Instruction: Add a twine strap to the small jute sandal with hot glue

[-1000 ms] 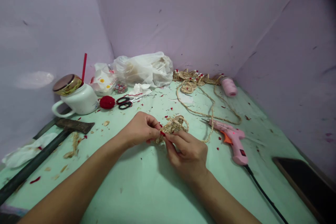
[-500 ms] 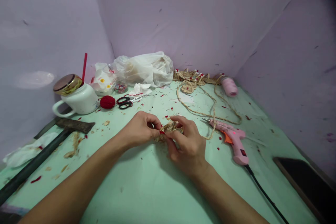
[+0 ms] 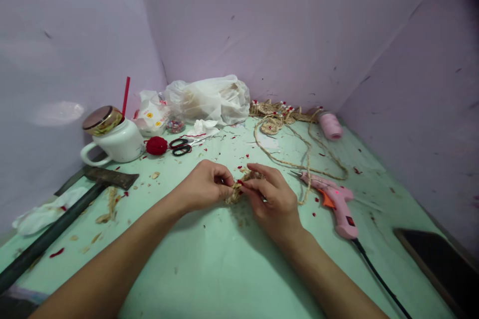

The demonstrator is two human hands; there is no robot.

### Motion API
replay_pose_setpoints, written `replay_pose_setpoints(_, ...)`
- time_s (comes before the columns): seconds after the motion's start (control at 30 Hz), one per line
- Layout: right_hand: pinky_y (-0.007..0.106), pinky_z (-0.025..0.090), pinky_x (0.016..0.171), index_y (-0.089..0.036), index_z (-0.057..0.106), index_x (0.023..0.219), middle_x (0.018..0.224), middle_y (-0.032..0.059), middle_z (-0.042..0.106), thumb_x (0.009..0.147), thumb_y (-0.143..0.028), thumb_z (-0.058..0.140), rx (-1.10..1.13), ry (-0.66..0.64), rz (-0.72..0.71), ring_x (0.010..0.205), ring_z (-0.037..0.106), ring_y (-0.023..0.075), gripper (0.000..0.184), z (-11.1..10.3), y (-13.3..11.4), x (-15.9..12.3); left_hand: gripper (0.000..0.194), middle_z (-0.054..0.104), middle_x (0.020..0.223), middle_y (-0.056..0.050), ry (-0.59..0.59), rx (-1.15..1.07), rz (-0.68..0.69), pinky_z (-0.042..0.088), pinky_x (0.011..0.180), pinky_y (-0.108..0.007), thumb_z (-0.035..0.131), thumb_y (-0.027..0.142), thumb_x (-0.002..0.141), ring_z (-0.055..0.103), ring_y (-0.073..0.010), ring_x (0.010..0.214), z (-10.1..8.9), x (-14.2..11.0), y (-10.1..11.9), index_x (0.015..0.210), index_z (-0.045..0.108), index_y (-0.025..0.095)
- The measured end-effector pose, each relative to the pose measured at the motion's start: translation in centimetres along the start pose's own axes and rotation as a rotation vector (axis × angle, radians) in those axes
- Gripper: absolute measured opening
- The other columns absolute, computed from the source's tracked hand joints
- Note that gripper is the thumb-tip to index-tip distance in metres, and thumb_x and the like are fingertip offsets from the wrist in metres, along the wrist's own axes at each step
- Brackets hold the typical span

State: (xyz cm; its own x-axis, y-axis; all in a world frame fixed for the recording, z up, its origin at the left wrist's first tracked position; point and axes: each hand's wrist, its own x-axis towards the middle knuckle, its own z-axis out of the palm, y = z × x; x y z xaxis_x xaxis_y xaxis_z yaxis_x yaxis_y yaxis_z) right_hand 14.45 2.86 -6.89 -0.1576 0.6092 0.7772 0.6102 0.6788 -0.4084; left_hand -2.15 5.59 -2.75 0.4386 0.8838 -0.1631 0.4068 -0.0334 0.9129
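Observation:
Between my two hands sits a braided straw piece (image 3: 235, 195), partly hidden by the fingers. A small bit of red yarn (image 3: 240, 182) shows on it at my fingertips. My left hand (image 3: 209, 185) is closed, thumb and forefinger pinching the left side of the straw piece. From the right, my right hand (image 3: 273, 197) pinches at the red yarn, its upper fingers curled over the straw. A loose straw cord (image 3: 307, 159) loops across the table behind my right hand. Beside that hand lies a pink glue gun (image 3: 333, 197) with an orange trigger.
At the left are a hammer (image 3: 75, 212), a white mug (image 3: 121, 142), a red yarn ball (image 3: 156, 145) and scissors (image 3: 180, 147). A plastic bag (image 3: 213, 99), straw ornaments (image 3: 272, 123) and a pink spool (image 3: 330, 125) stand along the back. A dark phone-like slab (image 3: 434, 264) lies at right.
The whole view has shifted slightly, so everything sits a little farther right. My right fingertips have drawn slightly up and away from the left ones at the red yarn; both hands still pinch.

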Motion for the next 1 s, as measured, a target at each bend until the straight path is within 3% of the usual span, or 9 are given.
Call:
replay_pose_setpoints(0.1, 0.038, 0.051, 0.072, -0.019, 0.062, 0.074, 0.087, 0.0105, 0.064, 0.076, -0.009, 0.055, 0.001, 0.025, 0.025, 0.084, 0.059, 0.0209, 0.012, 0.2, -0.6, -0.2, 0.004, 0.051, 0.050, 0.005, 0.016, 0.021, -0.009, 0.035, 0.045, -0.018, 0.057, 0.012, 0.057, 0.044, -0.0072, 0.047, 0.0, 0.2, -0.2, 0.060, 0.058, 0.013)
replay_pose_setpoints(0.3, 0.031, 0.052, 0.066, -0.018, 0.060, 0.077, 0.079, 0.0077, 0.065, 0.078, -0.012, 0.054, 0.051, -0.049, 0.180, 0.075, 0.062, 0.0178, 0.009, 0.8, -1.3, -1.0, 0.005, 0.051, 0.049, 0.004, 0.024, 0.010, -0.036, 0.035, 0.044, -0.019, 0.057, 0.014, 0.056, 0.043, -0.0079, 0.047, 0.0, 0.5, -0.4, 0.061, 0.058, 0.013)
replay_pose_setpoints(0.37, 0.030, 0.052, 0.065, -0.017, 0.061, 0.077, 0.083, 0.0099, 0.065, 0.078, -0.013, 0.054, 0.031, -0.032, 0.169, 0.075, 0.062, 0.0179, 0.008, 0.8, -1.2, -1.1, 0.005, 0.051, 0.050, 0.004, 0.016, 0.011, -0.028, 0.035, 0.044, -0.019, 0.057, 0.014, 0.056, 0.043, -0.0078, 0.047, 0.0, 0.4, -0.3, 0.061, 0.058, 0.013)
replay_pose_setpoints(0.5, 0.032, 0.051, 0.068, -0.016, 0.059, 0.076, 0.110, 0.0169, 0.059, 0.080, -0.011, 0.050, -0.014, -0.068, 0.089, 0.086, 0.062, 0.0201, 0.011, 0.4, -0.7, -0.6, 0.005, 0.050, 0.050, 0.005, -0.010, 0.010, 0.010, 0.034, 0.045, -0.018, 0.054, 0.012, 0.058, 0.042, -0.0070, 0.047, 0.0, 0.2, -0.3, 0.060, 0.058, 0.014)
replay_pose_setpoints(0.67, 0.030, 0.052, 0.069, -0.017, 0.059, 0.086, 0.083, 0.0098, 0.067, 0.080, -0.010, 0.050, 0.057, -0.121, 0.018, 0.081, 0.062, 0.0185, 0.012, 0.3, -0.2, 0.0, 0.006, 0.050, 0.050, 0.005, -0.020, 0.005, 0.034, 0.034, 0.045, -0.018, 0.054, 0.011, 0.059, 0.042, -0.0066, 0.047, 0.2, 0.1, -0.2, 0.062, 0.058, 0.014)
replay_pose_setpoints(0.77, 0.030, 0.051, 0.068, -0.016, 0.059, 0.091, 0.088, 0.0110, 0.065, 0.081, -0.012, 0.050, 0.062, -0.145, 0.038, 0.081, 0.061, 0.0184, 0.015, 0.4, -0.2, 0.1, 0.006, 0.050, 0.051, 0.005, -0.001, 0.025, 0.035, 0.034, 0.045, -0.018, 0.054, 0.011, 0.059, 0.043, -0.0067, 0.047, 0.2, 0.1, -0.2, 0.062, 0.058, 0.014)
replay_pose_setpoints(1.0, 0.028, 0.048, 0.064, -0.017, 0.057, 0.080, 0.087, 0.0082, 0.058, 0.072, -0.009, 0.051, 0.097, -0.273, 0.117, 0.075, 0.058, 0.0176, 0.014, -0.2, -0.6, 0.7, 0.004, 0.050, 0.046, 0.005, -0.009, 0.067, -0.009, 0.033, 0.043, -0.019, 0.055, 0.014, 0.059, 0.045, -0.0088, 0.045, 0.1, 0.1, -0.1, 0.063, 0.057, 0.014)
